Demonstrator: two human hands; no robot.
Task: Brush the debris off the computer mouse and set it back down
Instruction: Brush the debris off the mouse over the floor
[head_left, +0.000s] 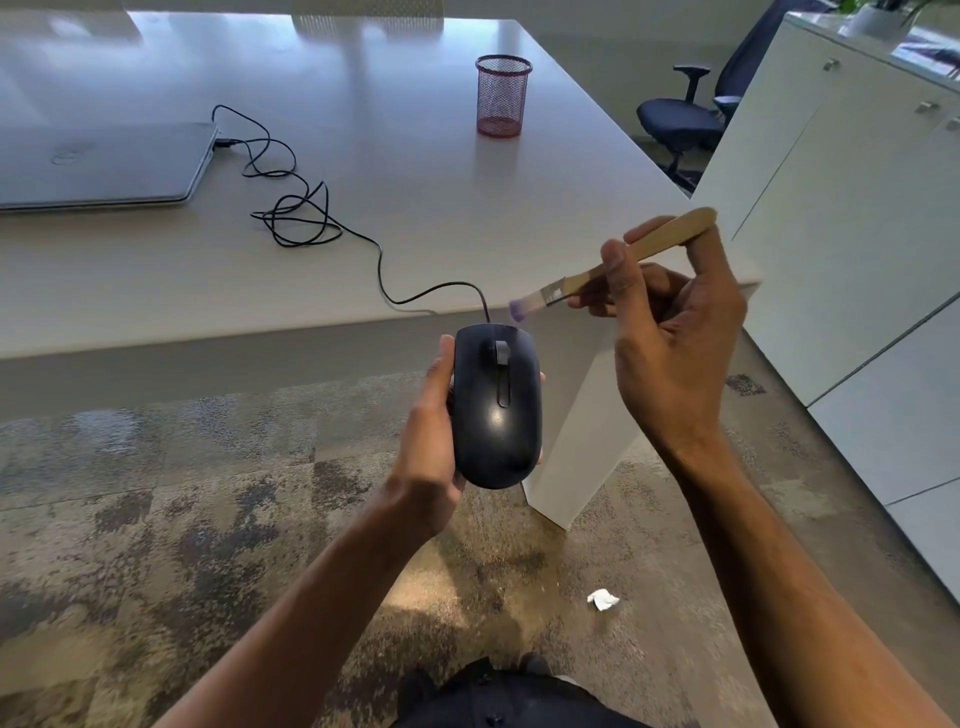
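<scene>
A black wired computer mouse (497, 410) is held in the air in front of the desk edge, top side up, with my left hand (428, 441) gripping it from below and the left. Its black cable (311, 208) runs up over the desk in a tangle to a closed laptop (104, 163). My right hand (670, 332) holds a small wooden-handled brush (613, 265). The brush's purple-tipped bristles are blurred and hover just above the front right of the mouse, near the scroll wheel.
A red mesh pen cup (503, 96) stands far back on the white desk (415, 218). White cabinets (852, 208) line the right side, with an office chair (685, 117) behind. A crumpled white paper scrap (602, 599) lies on the carpet.
</scene>
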